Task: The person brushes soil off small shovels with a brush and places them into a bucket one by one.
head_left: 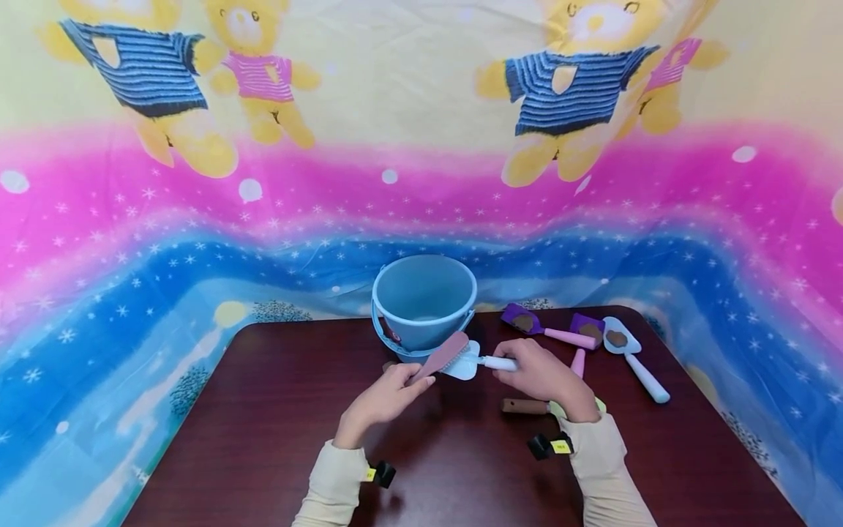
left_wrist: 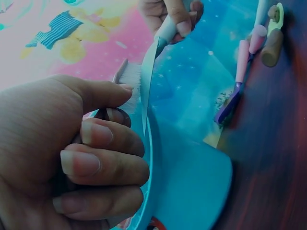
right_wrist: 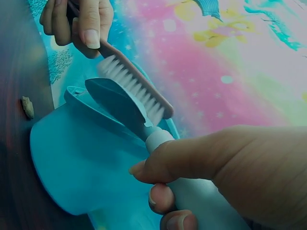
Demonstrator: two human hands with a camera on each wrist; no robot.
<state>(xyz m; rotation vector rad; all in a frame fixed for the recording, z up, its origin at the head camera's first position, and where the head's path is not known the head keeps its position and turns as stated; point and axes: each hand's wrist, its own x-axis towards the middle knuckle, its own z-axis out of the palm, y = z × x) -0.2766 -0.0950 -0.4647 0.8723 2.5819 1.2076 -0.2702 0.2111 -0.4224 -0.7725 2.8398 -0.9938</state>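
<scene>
Above the table (head_left: 263,417), hands (head_left: 387,395) (head_left: 543,372) partly hide the held brush (head_left: 450,353) and trowel (head_left: 466,364)

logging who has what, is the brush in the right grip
No, the left grip holds the brush, while the right grip holds a shovel.

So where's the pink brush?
In the head view, the pink brush is just below the middle, in the left hand, facing the light-blue shovel on its right, at the blue bucket's near side.
</scene>
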